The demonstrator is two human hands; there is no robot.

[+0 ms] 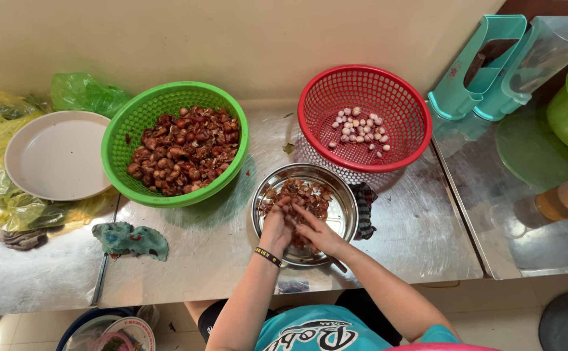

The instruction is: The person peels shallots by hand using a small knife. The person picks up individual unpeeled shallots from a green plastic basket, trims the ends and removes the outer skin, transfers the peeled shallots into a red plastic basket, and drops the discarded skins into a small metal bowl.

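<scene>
A: What sits furthest left?
B: A pale empty plate (56,155) on yellow plastic, then a green basket (174,144) full of unpeeled brown shallots (185,151), with a crumpled teal cloth (130,240) in front of it

A: And the hands?
B: Both over the steel bowl (305,214) of brown skins. The left hand (277,225), black wristband on, is curled; the right hand (318,233) touches it, fingers pinched. What they grip is hidden, so I cannot tell

A: Further right?
B: A red basket (364,117) holding a few peeled pale bulbs (360,129), just behind the bowl
</scene>
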